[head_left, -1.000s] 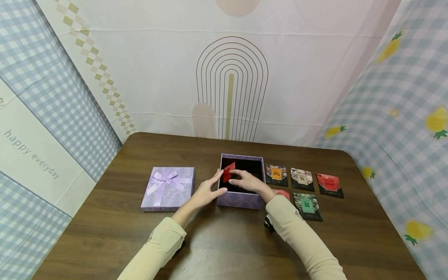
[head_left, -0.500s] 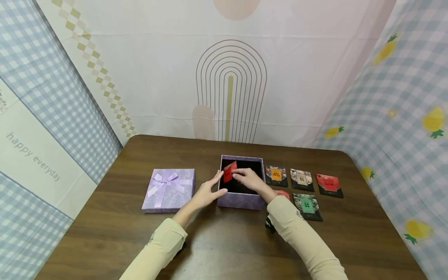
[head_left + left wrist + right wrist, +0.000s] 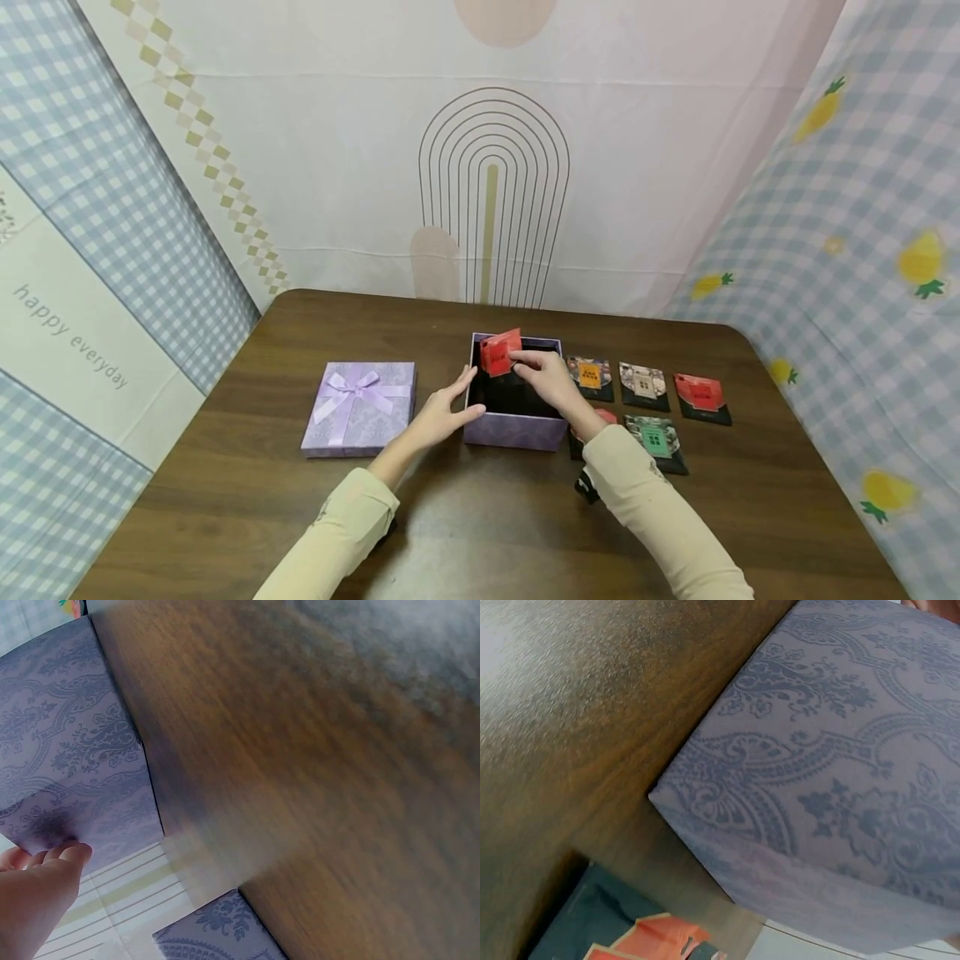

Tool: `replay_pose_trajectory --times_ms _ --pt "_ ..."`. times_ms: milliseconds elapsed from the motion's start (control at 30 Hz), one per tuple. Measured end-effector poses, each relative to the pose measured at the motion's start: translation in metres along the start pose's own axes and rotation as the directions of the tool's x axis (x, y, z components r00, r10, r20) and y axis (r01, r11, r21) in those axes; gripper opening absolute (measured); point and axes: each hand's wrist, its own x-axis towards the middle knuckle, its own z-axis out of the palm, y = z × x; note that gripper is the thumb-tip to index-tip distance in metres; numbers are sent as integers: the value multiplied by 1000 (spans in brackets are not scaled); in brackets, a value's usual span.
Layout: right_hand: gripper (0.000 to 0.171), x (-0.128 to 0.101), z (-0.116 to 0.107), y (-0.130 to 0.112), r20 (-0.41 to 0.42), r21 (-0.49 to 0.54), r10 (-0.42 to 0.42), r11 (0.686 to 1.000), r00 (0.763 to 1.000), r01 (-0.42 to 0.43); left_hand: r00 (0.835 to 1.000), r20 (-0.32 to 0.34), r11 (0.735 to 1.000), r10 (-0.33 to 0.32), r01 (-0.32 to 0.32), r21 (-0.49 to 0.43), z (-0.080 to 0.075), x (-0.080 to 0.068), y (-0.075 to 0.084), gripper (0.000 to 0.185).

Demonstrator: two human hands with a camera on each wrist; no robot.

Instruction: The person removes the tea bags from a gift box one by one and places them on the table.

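My right hand [image 3: 546, 379] pinches a flat red packet [image 3: 497, 353] by its right edge. The packet is tilted up above the left part of a lidless purple patterned box [image 3: 515, 433] with a black inside. Against the box's left side rest the fingers of my left hand [image 3: 437, 417], its thumb reaching toward the near left corner. The left wrist view shows those fingertips [image 3: 75, 853] on the patterned box wall [image 3: 67, 742]. In the right wrist view the box wall [image 3: 817, 757] fills much of the picture, and the pinched packet is out of sight.
A purple lid [image 3: 358, 408] with a ribbon bow lies left of the box. Right of it are packets: orange-labelled [image 3: 589, 377], beige-labelled [image 3: 644, 387], red [image 3: 702, 397] and green-labelled [image 3: 656, 443]. Another red-and-black packet [image 3: 641, 930] lies partly under the right forearm.
The red packet has risen from inside the box and moved slightly right, turning its face more to the camera. My right hand rose with it; the left hand stayed at the box.
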Motion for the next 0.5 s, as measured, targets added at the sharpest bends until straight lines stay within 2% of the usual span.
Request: replay_pose_trajectory --times_ms 167,333,500 --pt "32 -7 -7 1 -31 26 2 1000 1000 -1 1000 -4 1000 6 -6 8 0 0 0 64" --pt "33 -15 -15 1 -22 100 -8 995 1000 10 1000 -11 1000 12 -11 18 0 0 0 65" --pt "34 -23 -22 3 -17 150 19 989 1000 -16 1000 -14 1000 19 -19 19 0 0 0 65"
